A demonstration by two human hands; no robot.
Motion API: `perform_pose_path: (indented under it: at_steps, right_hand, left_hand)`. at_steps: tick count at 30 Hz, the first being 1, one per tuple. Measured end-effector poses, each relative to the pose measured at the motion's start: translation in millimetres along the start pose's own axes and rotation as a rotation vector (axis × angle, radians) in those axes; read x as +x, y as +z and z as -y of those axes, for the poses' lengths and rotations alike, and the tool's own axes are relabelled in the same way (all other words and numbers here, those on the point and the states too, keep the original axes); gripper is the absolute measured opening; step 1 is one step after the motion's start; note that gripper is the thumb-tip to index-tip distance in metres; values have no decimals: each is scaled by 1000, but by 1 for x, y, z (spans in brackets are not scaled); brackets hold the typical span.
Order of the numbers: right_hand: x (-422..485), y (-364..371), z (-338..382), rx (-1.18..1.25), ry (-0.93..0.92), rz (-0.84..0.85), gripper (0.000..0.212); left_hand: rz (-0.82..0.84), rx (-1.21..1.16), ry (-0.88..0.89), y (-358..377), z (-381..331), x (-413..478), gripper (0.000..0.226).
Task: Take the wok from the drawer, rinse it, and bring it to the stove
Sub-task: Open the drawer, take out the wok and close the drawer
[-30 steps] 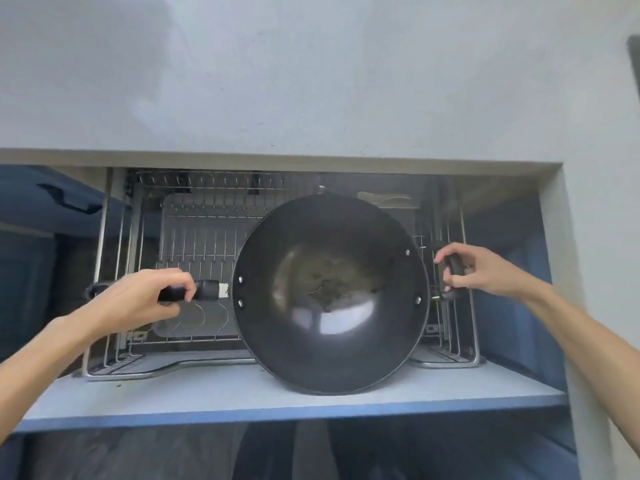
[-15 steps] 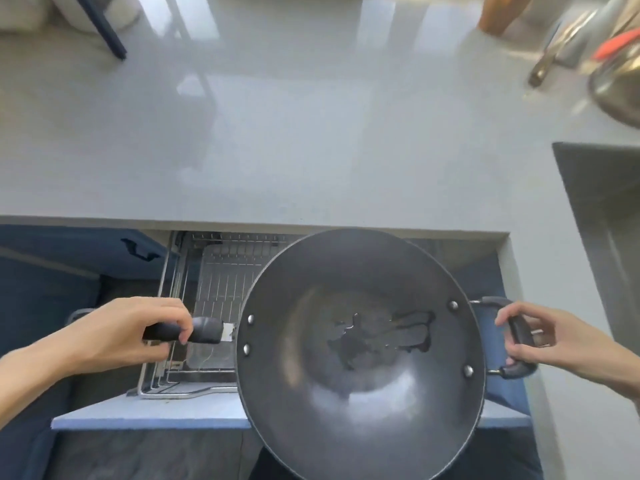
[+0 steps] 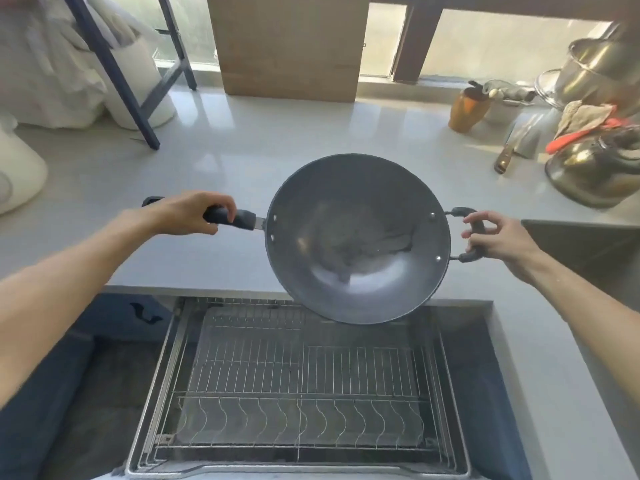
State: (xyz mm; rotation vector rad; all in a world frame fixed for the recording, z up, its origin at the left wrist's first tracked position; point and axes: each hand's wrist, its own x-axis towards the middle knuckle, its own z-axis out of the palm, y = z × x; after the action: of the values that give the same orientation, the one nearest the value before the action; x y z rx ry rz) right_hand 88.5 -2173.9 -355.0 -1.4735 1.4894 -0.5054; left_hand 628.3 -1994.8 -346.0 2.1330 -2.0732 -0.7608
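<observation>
Round, dark, smooth-sided wok (image 3: 356, 237) held above far edge of the open wire-rack drawer (image 3: 301, 393). Your left hand (image 3: 187, 213) curls round its straight black handle (image 3: 239, 218); your right hand (image 3: 495, 237) grips the curved loop handle (image 3: 474, 233).

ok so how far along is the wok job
Done: the round dark grey metal wok is out of the open wire-rack drawer, held above the pale counter. In hand: left hand grips its long black handle, right hand its loop handle. Left: rinsing, and carrying it to the stove, which isn't in view.
</observation>
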Motion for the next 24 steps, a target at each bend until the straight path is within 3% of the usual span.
perform_pose_path:
  at_steps: [6,14,18,21,24]
  right_hand:
    - [73,21,5,28,-6,-81,40]
    - [94,38,10,34,-21,-161,34]
    - [97,38,5,40,-17,-172,41]
    - [95,36,2,116,27,-127,40]
    - [74,35,-5,286,57,-111,28]
  left_hand:
    - [-60,14,-47,-9,15,57,41]
    - [-63,59,-84,-10,20,81,35]
    - [-103,123,-121,-8,24,82,36]
    - [-210,190,-103,-2,21,76,30]
    - [-418,188,-16,22,15,52,30]
